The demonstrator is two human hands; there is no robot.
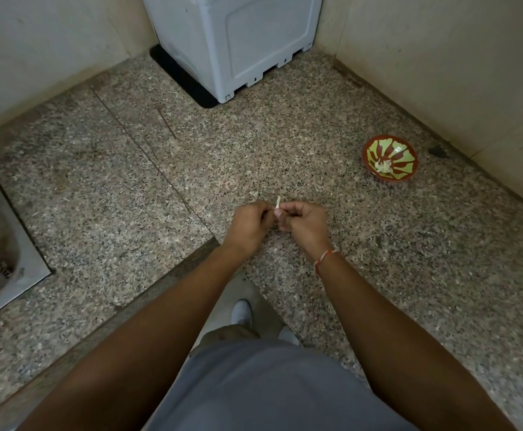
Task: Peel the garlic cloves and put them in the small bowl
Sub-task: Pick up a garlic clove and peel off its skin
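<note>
Some peeled garlic (384, 166) already lay in the small bowl (375, 144), far right on the tabletop (129, 181).
Left hand (249, 223) and right hand (304, 223) together pinched one garlic clove (277, 205), its skin apparently still coming off.

My head camera looks steeply down from above the granite counter (129, 181), close over my forearms, facing the corner beyond it; no second view.

Small bowl (390, 158): red-brown rim, lime-green inside with red-brown rays. Garlic (384, 166) in it: pale cream. Counter (285, 144): speckled grey-brown granite. Appliance (232, 38): pale grey, on a black mat (176, 79). Wrist thread (324, 259): red and white.
</note>
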